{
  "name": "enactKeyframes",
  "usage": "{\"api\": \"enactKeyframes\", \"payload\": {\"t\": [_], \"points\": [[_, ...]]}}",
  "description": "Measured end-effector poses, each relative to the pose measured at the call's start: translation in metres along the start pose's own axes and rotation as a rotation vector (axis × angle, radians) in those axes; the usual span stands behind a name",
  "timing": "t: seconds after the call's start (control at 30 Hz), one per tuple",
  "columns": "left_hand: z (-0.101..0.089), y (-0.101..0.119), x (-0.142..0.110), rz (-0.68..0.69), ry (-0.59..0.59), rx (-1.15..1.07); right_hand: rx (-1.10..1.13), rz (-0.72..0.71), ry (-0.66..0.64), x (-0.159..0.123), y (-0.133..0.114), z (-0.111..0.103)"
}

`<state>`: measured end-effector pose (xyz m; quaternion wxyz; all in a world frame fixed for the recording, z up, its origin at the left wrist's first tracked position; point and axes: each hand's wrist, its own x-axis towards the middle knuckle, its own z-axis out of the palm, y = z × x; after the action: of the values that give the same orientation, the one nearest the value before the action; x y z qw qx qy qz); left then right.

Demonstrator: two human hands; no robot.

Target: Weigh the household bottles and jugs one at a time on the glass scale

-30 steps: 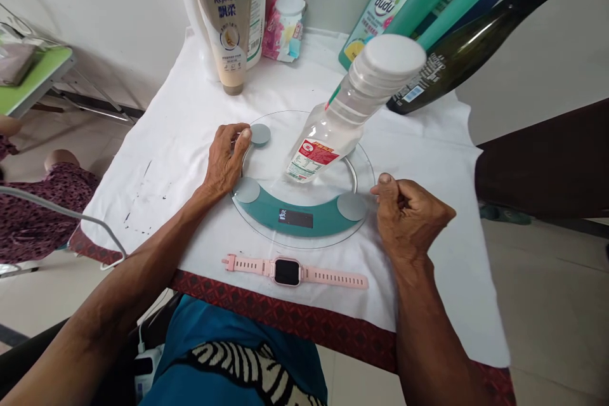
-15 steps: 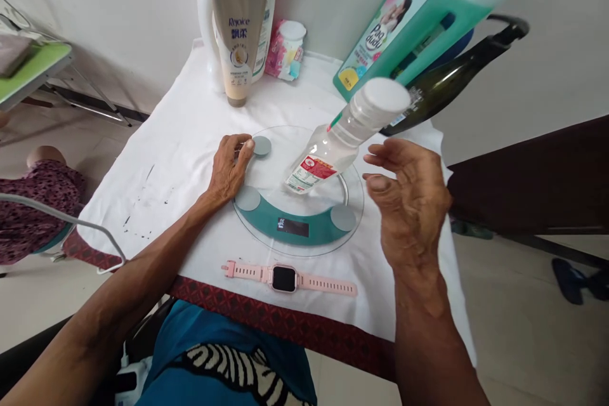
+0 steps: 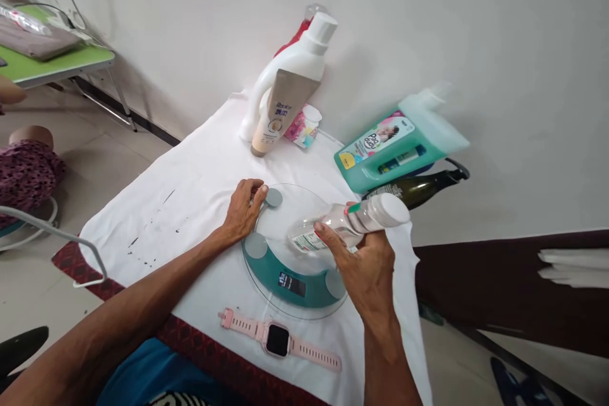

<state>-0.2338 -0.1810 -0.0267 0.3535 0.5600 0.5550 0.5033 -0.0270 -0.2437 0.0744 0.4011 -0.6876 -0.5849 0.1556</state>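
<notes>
A round glass scale (image 3: 297,276) with a teal band, grey pads and a small lit display lies on the white cloth. My left hand (image 3: 243,208) rests at its upper left rim, fingers loosely bent and thumb apart, touching beside a grey pad. On the scale stands a clear plastic bottle (image 3: 340,219) with a white cap and a red, white and green label. My right hand (image 3: 368,266) is wrapped round the bottle, thumb on the near side and fingers hidden behind it. Below the scale lies a pink smartwatch (image 3: 277,339), its strap stretched out.
Behind stand a Rejoice tube (image 3: 285,111), a white jug (image 3: 304,57) and a pink packet (image 3: 304,127). A green detergent bottle (image 3: 366,171) and a dark pump bottle (image 3: 419,190) are at the right. A green table (image 3: 95,60) and a seated person's patterned clothing (image 3: 28,171) show left.
My right hand has moved in from the right and closed round the clear bottle. My left hand stays at the scale's rim. The camera view has shifted and tilted.
</notes>
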Motion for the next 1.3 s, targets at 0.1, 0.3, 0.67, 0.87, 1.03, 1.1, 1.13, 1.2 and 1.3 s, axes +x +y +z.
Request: {"api": "enactKeyframes", "payload": {"t": [0.1, 0.3, 0.67, 0.87, 1.03, 1.1, 1.13, 1.2, 1.3], "points": [[0.0, 0.0, 0.001, -0.011, -0.008, -0.009, -0.045, 0.019, -0.023, 0.009, -0.003, -0.006], [0.001, -0.004, 0.002, -0.032, -0.037, -0.045, 0.058, -0.113, 0.117, 0.064, -0.03, -0.002], [0.0, -0.001, 0.001, 0.012, -0.083, -0.014, 0.137, -0.188, 0.038, 0.211, -0.024, 0.121], [0.0, 0.0, 0.002, 0.004, -0.104, -0.003, 0.174, -0.172, -0.058, 0.225, -0.018, 0.145], [0.0, -0.001, 0.004, 0.009, -0.117, 0.007, 0.169, -0.133, -0.149, 0.229, -0.019, 0.144], [-0.001, -0.002, 0.006, 0.011, -0.115, 0.022, 0.142, -0.153, -0.143, 0.224, -0.013, 0.135], [-0.001, -0.002, 0.007, 0.014, -0.115, 0.03, 0.13, -0.168, -0.13, 0.22, -0.007, 0.127], [-0.002, -0.002, 0.008, 0.023, -0.118, 0.045, 0.109, -0.197, -0.071, 0.205, 0.008, 0.106], [-0.002, -0.002, 0.008, 0.041, -0.119, 0.057, 0.031, -0.236, 0.132, 0.18, 0.04, 0.061]]}}
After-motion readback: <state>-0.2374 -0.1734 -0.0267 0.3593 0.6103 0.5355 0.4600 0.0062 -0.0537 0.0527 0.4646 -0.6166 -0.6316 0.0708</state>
